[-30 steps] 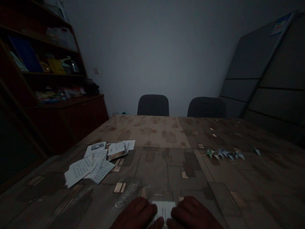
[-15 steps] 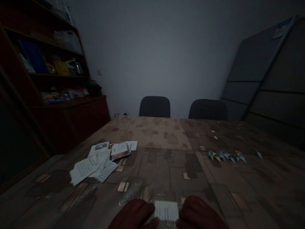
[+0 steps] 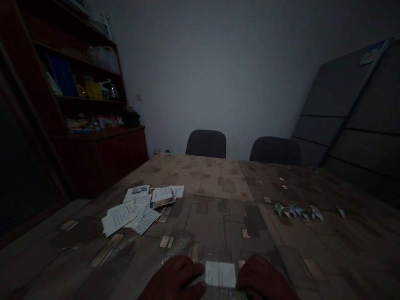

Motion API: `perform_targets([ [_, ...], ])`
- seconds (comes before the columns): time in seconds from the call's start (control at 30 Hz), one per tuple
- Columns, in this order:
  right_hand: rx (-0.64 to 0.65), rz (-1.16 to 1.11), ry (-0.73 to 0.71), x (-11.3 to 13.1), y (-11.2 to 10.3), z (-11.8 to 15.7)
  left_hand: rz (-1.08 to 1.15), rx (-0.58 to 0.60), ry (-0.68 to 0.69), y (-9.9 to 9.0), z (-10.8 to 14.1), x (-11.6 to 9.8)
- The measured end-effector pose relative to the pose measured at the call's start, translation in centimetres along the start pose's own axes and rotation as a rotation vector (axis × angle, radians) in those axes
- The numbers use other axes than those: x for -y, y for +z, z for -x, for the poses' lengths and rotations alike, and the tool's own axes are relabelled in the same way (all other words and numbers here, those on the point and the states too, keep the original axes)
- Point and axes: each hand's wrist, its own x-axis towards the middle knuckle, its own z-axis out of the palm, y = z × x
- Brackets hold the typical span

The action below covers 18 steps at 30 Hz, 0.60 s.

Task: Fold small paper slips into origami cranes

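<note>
A small white sheet of printed paper (image 3: 220, 274) lies near the table's front edge, between my two hands. My left hand (image 3: 179, 277) is closed at its left edge, forefinger and thumb reaching the paper. At the right edge is my right hand (image 3: 262, 276), its fingers curled down against the paper; the thumb is hidden. Off to the left, several white printed sheets (image 3: 120, 214) overlap in a loose pile beside a small stack of cards (image 3: 163, 201). On the right, several small folded paper shapes (image 3: 295, 211) stand in a row.
A patterned cloth covers the table (image 3: 215, 216). Two dark chairs (image 3: 206, 143) stand at its far side, before a bare wall. A red-brown cabinet (image 3: 120, 152) with filled shelves is at left, and a grey panelled cupboard (image 3: 328, 100) at right. The room is dim.
My view has tilted up and turned a little left, so everything sits slightly further right. Both hands stay at the paper's edges with only small finger shifts.
</note>
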Motion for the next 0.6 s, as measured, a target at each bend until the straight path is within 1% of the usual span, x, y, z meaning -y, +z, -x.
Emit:
perform_targets([
  [0.07, -0.04, 0.004, 0.127, 0.3, 0.1, -0.4, 0.001, -0.057, 0.059, 0.3, 0.0, 0.3],
  [0.1, -0.055, 0.019, 0.193, 0.5, 0.2, -0.6, 0.012, -0.079, 0.053, 0.5, 0.1, 0.4],
  [0.17, -0.061, 0.05, 0.288, 0.8, 0.7, -1.1, 0.031, -0.122, -0.01, 1.0, 0.3, 0.5],
  [0.23, -0.013, 0.038, 0.363, 1.2, 1.3, -1.6, 0.032, -0.167, -0.103, 1.7, 0.7, 0.7],
  [0.3, 0.004, 0.011, 0.383, 1.6, 1.8, -2.1, 0.043, -0.191, -0.18, 2.4, 0.8, 0.8],
  [0.4, -0.089, -0.096, 0.353, 2.0, 1.7, -2.8, 0.129, -0.179, -0.309, 2.5, 0.0, 0.3],
  [0.43, -0.124, -0.148, 0.341, 2.2, 1.3, -3.1, 0.186, -0.17, -0.38, 2.3, -0.6, -0.1],
  [0.5, -0.158, -0.24, 0.337, 2.6, 0.4, -3.7, 0.341, -0.19, -0.549, 1.4, -2.2, -1.2],
  [0.53, -0.161, -0.266, 0.355, 2.9, -0.2, -4.1, 0.419, -0.213, -0.6, 0.9, -3.1, -1.8],
  [0.57, -0.156, -0.262, 0.348, 3.3, -0.9, -4.5, 0.527, -0.199, -0.63, 0.4, -3.9, -2.3],
  [0.6, -0.158, -0.238, 0.352, 3.7, -1.5, -4.9, 0.648, -0.176, -0.626, -0.1, -4.6, -2.8],
])
